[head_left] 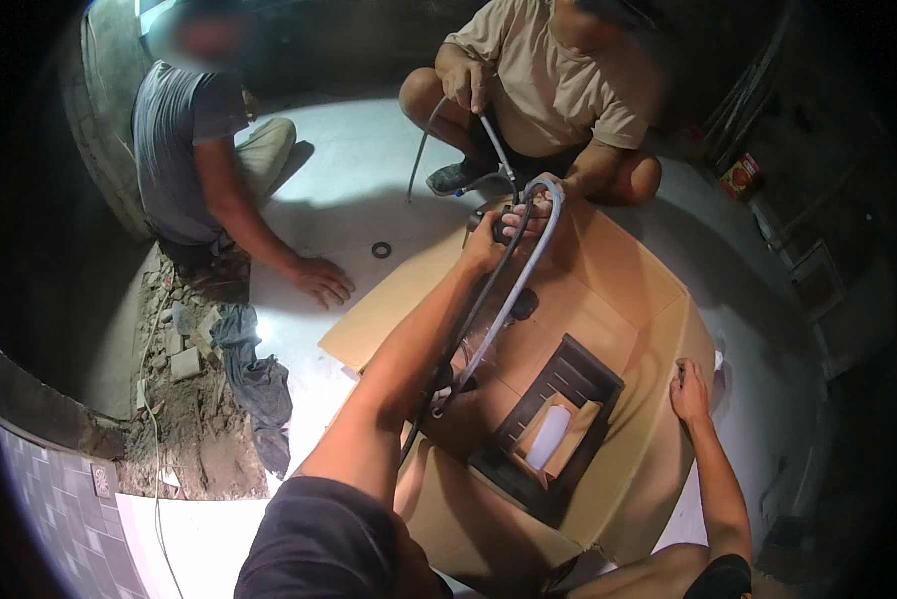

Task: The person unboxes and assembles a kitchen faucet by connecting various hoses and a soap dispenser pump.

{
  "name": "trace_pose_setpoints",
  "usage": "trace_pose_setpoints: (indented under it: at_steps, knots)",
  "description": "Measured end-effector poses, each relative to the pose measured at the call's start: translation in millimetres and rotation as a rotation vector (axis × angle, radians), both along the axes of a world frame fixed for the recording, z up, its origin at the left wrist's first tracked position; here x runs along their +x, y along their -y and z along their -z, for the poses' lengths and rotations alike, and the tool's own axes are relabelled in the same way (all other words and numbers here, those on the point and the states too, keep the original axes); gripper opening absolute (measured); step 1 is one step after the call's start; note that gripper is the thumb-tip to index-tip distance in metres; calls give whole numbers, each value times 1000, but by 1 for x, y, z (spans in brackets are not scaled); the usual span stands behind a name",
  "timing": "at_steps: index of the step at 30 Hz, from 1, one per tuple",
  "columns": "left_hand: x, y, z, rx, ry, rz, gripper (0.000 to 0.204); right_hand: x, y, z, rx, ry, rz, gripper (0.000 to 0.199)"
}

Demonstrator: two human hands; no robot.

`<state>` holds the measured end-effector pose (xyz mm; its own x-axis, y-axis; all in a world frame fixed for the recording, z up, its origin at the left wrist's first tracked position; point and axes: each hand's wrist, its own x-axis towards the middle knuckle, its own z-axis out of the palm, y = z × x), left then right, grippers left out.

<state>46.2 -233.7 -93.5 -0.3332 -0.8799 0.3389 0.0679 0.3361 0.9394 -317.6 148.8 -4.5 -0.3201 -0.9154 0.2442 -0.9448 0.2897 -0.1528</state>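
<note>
My left hand [483, 245] reaches forward and grips the top of a looped grey hose [528, 265] that runs with a dark cable [473, 314] down toward me. A person in a beige shirt [553, 70] squats opposite; one hand [533, 215] holds the same loop next to mine, the other [463, 85] holds the hose higher up. My right hand [688, 389] rests with bent fingers on the edge of the spread-out cardboard [628, 270]. On the cardboard lies a dark slotted frame [568, 374] with a white cylinder [548, 439] in a small carton.
A person in a grey shirt [174, 140] sits at left, one hand [319, 280] flat on the pale floor. A black ring [381, 249] lies on the floor. A dark rag [254, 374] and rubble [189, 419] lie at left, a red can [740, 176] at right.
</note>
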Motion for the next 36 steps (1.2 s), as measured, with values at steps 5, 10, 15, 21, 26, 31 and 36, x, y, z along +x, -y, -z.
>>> trace_pose_setpoints:
  at_steps: [5,10,15,21,26,31,36]
  knots:
    - [0,-5,-7,4,52,9,79,-2,0,2,16,2,11,36]
    - [-1,-20,-23,88,138,-73,75,1,0,1,-4,-18,-8,36]
    - [-8,-2,-3,74,62,49,67,1,1,2,-11,-21,-15,35]
    - [-16,15,10,177,-32,139,43,0,1,3,1,-27,-6,35]
    - [-6,-7,-12,178,-261,154,63,2,1,2,28,28,23,37]
    - [3,-21,-32,148,28,38,69,2,1,1,31,23,28,37]
    - [5,-22,-29,68,14,60,66,0,1,3,28,16,14,36]
